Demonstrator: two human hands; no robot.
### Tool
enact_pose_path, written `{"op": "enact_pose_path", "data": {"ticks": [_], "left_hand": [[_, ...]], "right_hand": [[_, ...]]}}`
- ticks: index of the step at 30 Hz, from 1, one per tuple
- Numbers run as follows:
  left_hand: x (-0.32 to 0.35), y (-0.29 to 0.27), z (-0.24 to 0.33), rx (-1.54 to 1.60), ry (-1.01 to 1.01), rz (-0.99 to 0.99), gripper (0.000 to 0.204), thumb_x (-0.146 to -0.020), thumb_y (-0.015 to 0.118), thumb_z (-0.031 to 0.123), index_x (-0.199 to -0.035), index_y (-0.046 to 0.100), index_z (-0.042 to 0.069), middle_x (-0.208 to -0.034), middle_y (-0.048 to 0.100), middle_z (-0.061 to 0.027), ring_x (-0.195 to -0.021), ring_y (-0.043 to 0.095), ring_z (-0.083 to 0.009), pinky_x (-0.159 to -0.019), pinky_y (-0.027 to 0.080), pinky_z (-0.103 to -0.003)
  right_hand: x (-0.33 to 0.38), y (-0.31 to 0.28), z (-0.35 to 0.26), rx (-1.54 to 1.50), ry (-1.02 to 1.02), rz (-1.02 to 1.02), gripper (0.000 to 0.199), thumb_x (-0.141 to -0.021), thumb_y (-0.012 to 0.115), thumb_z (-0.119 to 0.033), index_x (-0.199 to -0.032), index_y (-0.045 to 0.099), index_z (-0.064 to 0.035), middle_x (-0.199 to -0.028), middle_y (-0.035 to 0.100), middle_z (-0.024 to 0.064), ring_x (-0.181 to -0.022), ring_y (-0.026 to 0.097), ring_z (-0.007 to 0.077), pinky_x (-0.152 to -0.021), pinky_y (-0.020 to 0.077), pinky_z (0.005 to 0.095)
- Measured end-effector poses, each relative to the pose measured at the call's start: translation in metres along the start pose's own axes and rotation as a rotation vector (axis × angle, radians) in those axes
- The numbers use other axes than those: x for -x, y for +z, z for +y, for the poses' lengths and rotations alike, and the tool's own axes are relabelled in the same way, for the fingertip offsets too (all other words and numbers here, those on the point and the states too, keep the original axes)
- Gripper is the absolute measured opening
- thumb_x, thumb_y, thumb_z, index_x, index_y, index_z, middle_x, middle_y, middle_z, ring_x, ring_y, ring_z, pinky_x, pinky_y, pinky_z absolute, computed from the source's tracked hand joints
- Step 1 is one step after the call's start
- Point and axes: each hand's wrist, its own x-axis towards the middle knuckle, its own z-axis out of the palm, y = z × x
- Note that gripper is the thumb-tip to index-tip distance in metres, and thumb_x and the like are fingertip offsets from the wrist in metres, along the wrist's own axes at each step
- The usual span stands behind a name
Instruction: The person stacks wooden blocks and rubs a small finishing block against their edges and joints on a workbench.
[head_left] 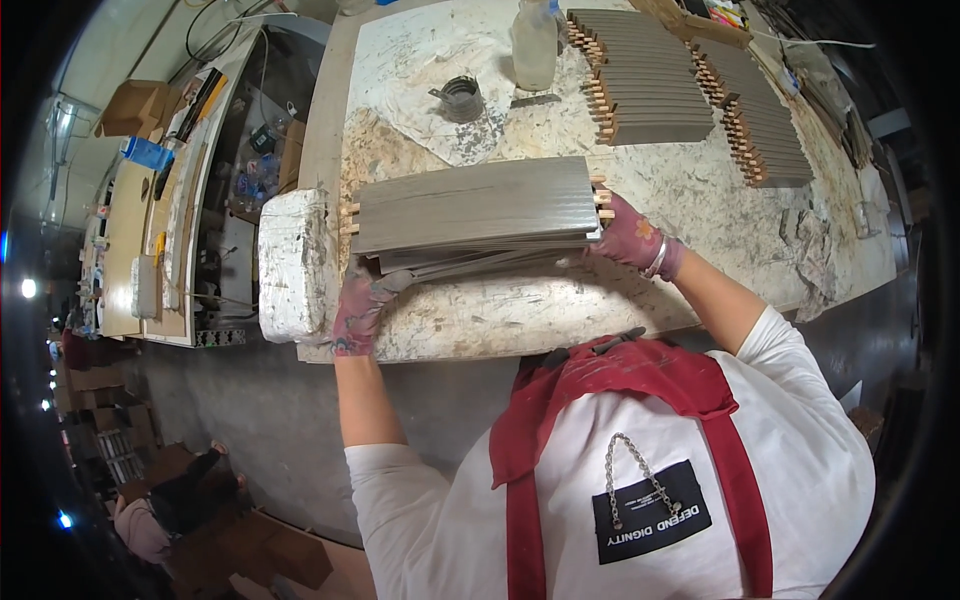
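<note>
A stack of grey wood-grain boards (475,205) with pale wooden dowels (603,197) poking out of both short ends lies before me on the worktable. My left hand (362,308), in a stained purple-pink glove, is closed on the stack's near left corner. My right hand (634,238), gloved alike, grips its right end beside the dowels. Some fingers of both hands are hidden by the boards. Beneath the top board, the edges of more boards show slightly uneven.
A white wrapped block (293,265) stands at the table's left edge. Farther off are a dark tin (462,100) and a cloudy bottle (534,50). Two stacks of doweled boards (650,85) lie at the back right. A person (165,510) is at the lower left.
</note>
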Motion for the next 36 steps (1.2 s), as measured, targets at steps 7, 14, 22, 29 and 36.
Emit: {"op": "enact_pose_path", "data": {"ticks": [7, 14, 22, 29, 36], "left_hand": [[0.002, 0.006, 0.006, -0.045, 0.074, 0.024, 0.077, -0.076, 0.086, 0.017, -0.138, 0.044, -0.004, -0.13, 0.058, -0.0114, -0.114, 0.057, -0.0196, -0.098, 0.048, -0.034], [0.013, -0.007, -0.035, 0.23, -0.068, 0.167, 0.073, -0.08, 0.08, 0.008, -0.143, 0.043, 0.004, -0.13, 0.057, -0.0069, -0.114, 0.056, -0.0185, -0.097, 0.047, -0.032], [0.004, 0.014, 0.0, 0.414, 0.043, 0.095, 0.065, -0.08, 0.079, 0.005, -0.138, 0.05, 0.005, -0.128, 0.058, -0.0034, -0.11, 0.056, -0.0157, -0.093, 0.048, -0.028], [0.004, 0.008, -0.003, 0.236, -0.011, 0.124, 0.057, -0.078, 0.08, 0.002, -0.131, 0.057, 0.004, -0.119, 0.063, -0.0034, -0.1, 0.061, -0.0162, -0.089, 0.051, -0.029], [0.003, 0.007, -0.028, 0.341, -0.004, 0.233, 0.071, -0.071, 0.085, 0.001, -0.134, 0.053, 0.004, -0.126, 0.059, -0.0042, -0.112, 0.056, -0.0179, -0.098, 0.048, -0.032]], "right_hand": [[-0.005, 0.002, -0.011, 0.197, -0.223, -0.023, 0.096, -0.071, 0.091, -0.029, -0.148, 0.036, -0.0089, -0.149, 0.041, 0.0113, -0.131, 0.047, 0.0244, -0.11, 0.0412, 0.0376], [0.006, 0.014, -0.033, 0.229, -0.247, 0.045, 0.125, -0.068, 0.091, -0.041, -0.158, 0.011, -0.0078, -0.16, 0.027, 0.0133, -0.146, 0.03, 0.027, -0.12, 0.0253, 0.0381], [0.013, 0.016, -0.044, -0.003, -0.119, 0.049, 0.106, -0.077, 0.085, -0.031, -0.157, 0.02, -0.0064, -0.152, 0.036, 0.0154, -0.14, 0.038, 0.0257, -0.115, 0.0312, 0.0381], [0.001, 0.003, -0.023, -0.003, -0.157, 0.079, 0.101, -0.08, 0.085, -0.025, -0.155, 0.02, -0.0054, -0.147, 0.041, 0.0137, -0.128, 0.047, 0.0194, -0.106, 0.0421, 0.0347], [-0.007, 0.019, -0.04, -0.087, -0.067, 0.032, 0.092, -0.08, 0.085, -0.027, -0.151, 0.028, -0.0133, -0.135, 0.05, 0.0109, -0.12, 0.051, 0.0186, -0.093, 0.0496, 0.0317]]}}
